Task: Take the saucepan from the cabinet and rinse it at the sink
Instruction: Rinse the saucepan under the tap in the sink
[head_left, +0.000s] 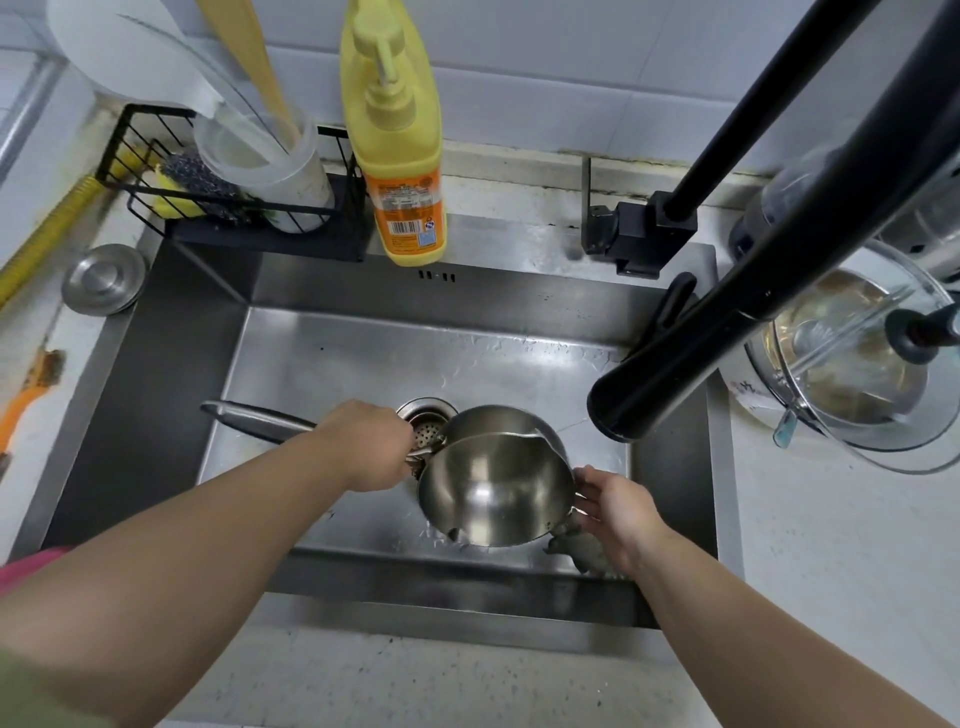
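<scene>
A small stainless steel saucepan (493, 488) hangs tilted inside the steel sink (322, 364), its mouth turned toward me and down, just right of the drain strainer (427, 421). Its long steel handle (254, 418) sticks out to the left. My left hand (366, 447) is closed around the handle close to the pan's body. My right hand (615, 506) rests its fingers on the pan's right rim. A thin stream of water drips from the pan's lower lip. The black faucet spout (675, 374) ends up and to the right of the pan; no water runs from it.
A yellow dish soap bottle (400, 156) stands on the sink's back ledge beside a black wire caddy (234, 208) holding sponges and a white cup. A steel lid (104, 278) lies at the left. A glass-lidded pot (857, 364) sits on the right counter. A dark rag (582, 551) lies under my right hand.
</scene>
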